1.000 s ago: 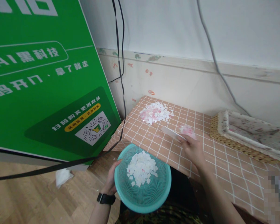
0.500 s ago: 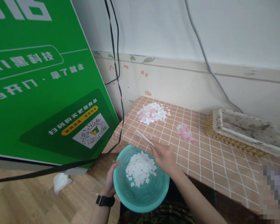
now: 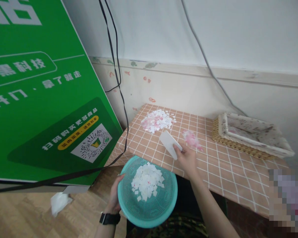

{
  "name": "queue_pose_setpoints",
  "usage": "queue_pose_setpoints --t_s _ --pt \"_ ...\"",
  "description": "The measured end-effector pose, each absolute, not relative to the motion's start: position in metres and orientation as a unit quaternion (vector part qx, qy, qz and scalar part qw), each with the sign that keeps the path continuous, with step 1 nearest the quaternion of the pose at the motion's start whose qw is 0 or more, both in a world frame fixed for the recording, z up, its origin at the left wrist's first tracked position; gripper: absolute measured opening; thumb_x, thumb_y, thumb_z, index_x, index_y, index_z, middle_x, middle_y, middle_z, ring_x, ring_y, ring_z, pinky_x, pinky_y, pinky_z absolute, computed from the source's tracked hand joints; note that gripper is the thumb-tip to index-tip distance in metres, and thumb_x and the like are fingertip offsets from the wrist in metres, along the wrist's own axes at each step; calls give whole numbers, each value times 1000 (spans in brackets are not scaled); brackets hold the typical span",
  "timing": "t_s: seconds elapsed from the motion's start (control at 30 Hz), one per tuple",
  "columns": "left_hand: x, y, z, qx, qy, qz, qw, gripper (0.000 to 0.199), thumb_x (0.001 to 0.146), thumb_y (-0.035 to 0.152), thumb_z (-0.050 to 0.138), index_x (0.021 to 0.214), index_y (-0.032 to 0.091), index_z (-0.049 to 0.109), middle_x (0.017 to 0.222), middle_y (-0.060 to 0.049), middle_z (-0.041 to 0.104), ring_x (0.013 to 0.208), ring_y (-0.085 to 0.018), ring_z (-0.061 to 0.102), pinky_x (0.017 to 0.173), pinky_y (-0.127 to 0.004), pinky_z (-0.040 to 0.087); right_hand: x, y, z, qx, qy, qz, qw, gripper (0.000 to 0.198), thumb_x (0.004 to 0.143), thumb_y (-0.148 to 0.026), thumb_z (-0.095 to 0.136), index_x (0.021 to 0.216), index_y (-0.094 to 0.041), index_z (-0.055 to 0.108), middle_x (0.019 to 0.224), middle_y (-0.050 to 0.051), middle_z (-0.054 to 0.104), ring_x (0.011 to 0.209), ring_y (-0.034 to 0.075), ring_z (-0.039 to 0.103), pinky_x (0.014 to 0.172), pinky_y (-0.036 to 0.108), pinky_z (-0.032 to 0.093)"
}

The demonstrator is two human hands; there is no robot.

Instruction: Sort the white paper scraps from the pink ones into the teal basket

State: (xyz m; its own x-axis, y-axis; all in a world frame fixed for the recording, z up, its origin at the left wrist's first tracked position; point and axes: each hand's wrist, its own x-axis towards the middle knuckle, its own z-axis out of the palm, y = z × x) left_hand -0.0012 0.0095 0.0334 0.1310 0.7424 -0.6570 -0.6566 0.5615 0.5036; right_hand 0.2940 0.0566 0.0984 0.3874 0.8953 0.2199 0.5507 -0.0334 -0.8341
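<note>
My left hand [image 3: 115, 195] grips the left rim of a turquoise plastic colander [image 3: 159, 211], its fingers partly hidden beneath. White paper scraps [image 3: 147, 181], a few marked pink, are heaped inside. In my right hand [image 3: 187, 158] is a flat white scraper [image 3: 168, 142], held above the table between two piles. Beyond its tip lies a mound of white and pinkish paper scraps [image 3: 159, 120]. To the right of the scraper is a smaller pink and white pile [image 3: 192, 139]. The colander sits just below the near table edge.
A brown checked cloth [image 3: 221, 172] covers the table. At its back right stands a fabric-lined wicker basket [image 3: 248, 145]. A green cabinet [image 3: 22, 132] rises on the left, with a black cable [image 3: 126, 132] hanging before it. A white bag [image 3: 59, 203] lies on the floor.
My right hand has moved right and away from the colander, turning the scraper from edge-on to show its flat face. My left hand still grips the colander. The view has shifted slightly.
</note>
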Motion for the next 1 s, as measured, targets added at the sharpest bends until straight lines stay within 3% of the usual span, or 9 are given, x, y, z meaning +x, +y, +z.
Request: queue_pose_setpoints --t_s 0.27,0.57,0.83,1.0 --pt "2 10 37 43 480 470 739 14 73 22 62 76 10 69 68 -9 73 60 -21 67 62 -34 55 374 43 92 -780 -422 97 452 51 78 -54 51 104 -13 67 73 9 69 63 23 61 56 31 44" --pt "-2 9 28 38 478 444 757 20 73 25 62 81 8 70 73 -12 74 72 -26 69 69 -38 55 354 78 113 -753 -478 57 448 46 81 -49 46 104 -16 68 78 9 69 65 21 61 58 29 41" --pt "-2 9 30 36 490 453 744 15 72 24 64 75 10 70 68 -9 73 67 -24 69 68 -36 55 356 123 112 -762 -527 26 375 39 82 -40 43 101 -18 69 75 8 69 64 21 59 58 29 35" --pt "-2 10 31 40 509 446 735 16 72 24 63 77 10 70 67 -9 73 62 -23 68 64 -37 55 358 123 108 -761 -523 54 381 38 81 -42 45 98 -19 70 73 7 68 61 20 57 57 29 35"
